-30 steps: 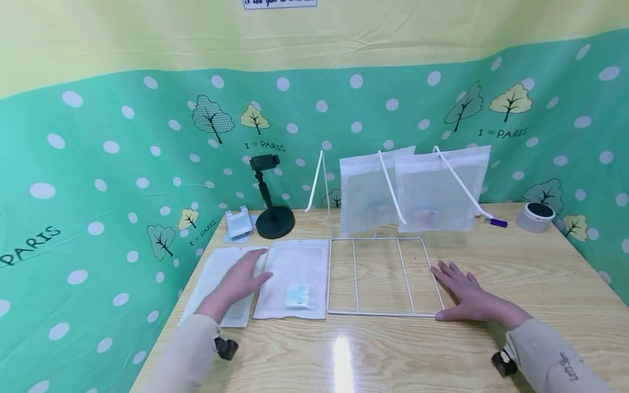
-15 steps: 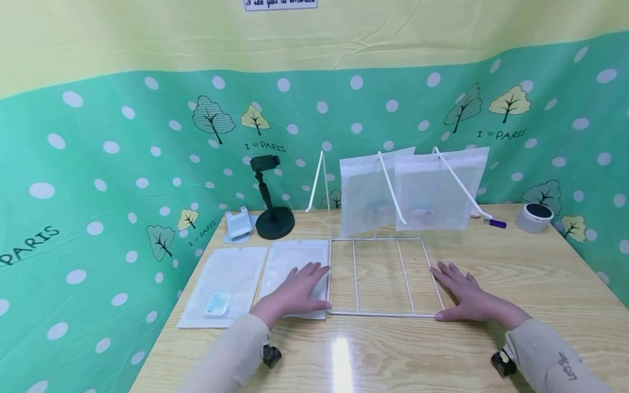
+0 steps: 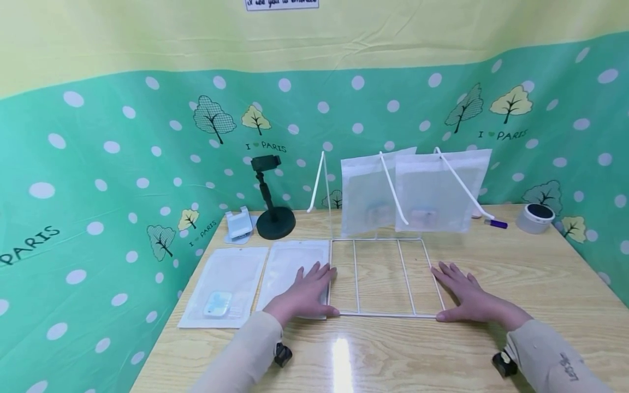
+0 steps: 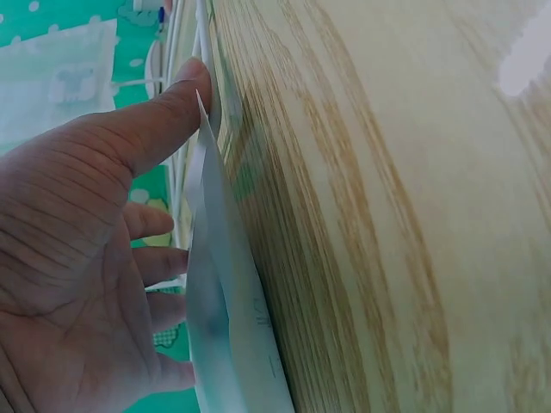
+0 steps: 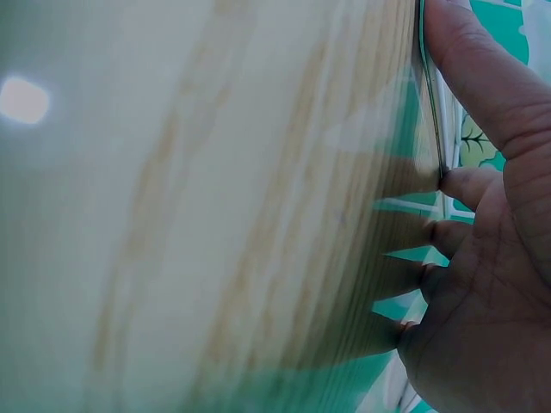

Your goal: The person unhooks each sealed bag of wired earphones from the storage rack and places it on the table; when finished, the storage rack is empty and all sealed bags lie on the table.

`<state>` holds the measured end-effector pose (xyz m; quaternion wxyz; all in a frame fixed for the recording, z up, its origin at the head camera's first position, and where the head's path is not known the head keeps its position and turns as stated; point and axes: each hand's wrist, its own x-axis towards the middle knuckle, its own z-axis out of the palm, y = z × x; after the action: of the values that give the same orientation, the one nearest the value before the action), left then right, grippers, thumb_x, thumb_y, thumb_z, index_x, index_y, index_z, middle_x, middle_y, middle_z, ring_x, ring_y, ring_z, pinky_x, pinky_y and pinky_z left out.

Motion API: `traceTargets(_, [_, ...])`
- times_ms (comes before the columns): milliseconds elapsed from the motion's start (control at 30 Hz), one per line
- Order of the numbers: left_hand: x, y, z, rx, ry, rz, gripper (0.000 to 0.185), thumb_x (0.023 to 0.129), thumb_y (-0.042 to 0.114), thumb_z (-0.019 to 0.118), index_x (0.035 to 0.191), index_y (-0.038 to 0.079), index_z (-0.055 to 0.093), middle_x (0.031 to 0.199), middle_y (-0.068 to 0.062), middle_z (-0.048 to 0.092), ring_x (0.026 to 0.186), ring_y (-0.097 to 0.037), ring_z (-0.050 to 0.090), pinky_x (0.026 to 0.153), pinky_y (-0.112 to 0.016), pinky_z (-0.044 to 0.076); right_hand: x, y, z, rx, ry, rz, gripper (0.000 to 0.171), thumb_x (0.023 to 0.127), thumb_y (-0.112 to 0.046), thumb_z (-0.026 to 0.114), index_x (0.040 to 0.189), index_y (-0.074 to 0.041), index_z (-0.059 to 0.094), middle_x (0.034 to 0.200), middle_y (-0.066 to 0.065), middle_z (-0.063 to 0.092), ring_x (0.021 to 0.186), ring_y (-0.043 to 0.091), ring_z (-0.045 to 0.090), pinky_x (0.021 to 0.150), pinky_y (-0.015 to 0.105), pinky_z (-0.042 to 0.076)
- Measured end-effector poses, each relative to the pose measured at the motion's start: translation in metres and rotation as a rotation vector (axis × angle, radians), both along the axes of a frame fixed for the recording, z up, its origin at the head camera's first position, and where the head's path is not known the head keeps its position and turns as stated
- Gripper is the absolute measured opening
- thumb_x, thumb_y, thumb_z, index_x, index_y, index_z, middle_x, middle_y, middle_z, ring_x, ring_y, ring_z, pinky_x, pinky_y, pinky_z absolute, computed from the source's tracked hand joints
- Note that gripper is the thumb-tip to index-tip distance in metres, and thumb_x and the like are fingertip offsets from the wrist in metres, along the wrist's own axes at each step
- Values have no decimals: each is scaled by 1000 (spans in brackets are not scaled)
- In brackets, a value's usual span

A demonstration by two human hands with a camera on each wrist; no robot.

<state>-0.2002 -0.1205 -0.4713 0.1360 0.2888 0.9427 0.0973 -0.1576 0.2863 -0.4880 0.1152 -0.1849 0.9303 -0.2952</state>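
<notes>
A white wire rack (image 3: 378, 275) stands on the wooden table; its base frame lies flat and slanted rods rise at the back. Two frosted pouches (image 3: 427, 191) hang on those rods. My left hand (image 3: 303, 295) lies flat with straight fingers on a clear pouch (image 3: 295, 265), thumb against the rack's left front corner. In the left wrist view, the left hand (image 4: 95, 258) rests on that pouch (image 4: 225, 301). My right hand (image 3: 464, 295) lies flat on the table at the rack's right front corner, thumb on the wire. The right hand (image 5: 491, 215) touches the wire in the right wrist view.
A second clear pouch (image 3: 223, 286) with a small pale blue item inside lies left of my left hand. A black phone stand (image 3: 272, 210) and a small white holder (image 3: 238, 224) sit at the back left. A grey round speaker (image 3: 535, 217) and a purple-tipped pen (image 3: 495, 222) sit back right.
My left hand moved right, from the far-left pouch onto the pouch beside the rack, and settled against the rack's left front corner. The right hand stayed put.
</notes>
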Motion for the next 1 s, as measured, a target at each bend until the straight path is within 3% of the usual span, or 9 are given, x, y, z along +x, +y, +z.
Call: traceTargets(1000, [-1,2,-2,12,5,20,100,76,59,75,153,12,32,159,-8,26,148,-31,15,114,-63,8,0,1,0,5,23,9,106,73,-49,80,149,5,29,153,37,13,139,58,2,103,76,-1])
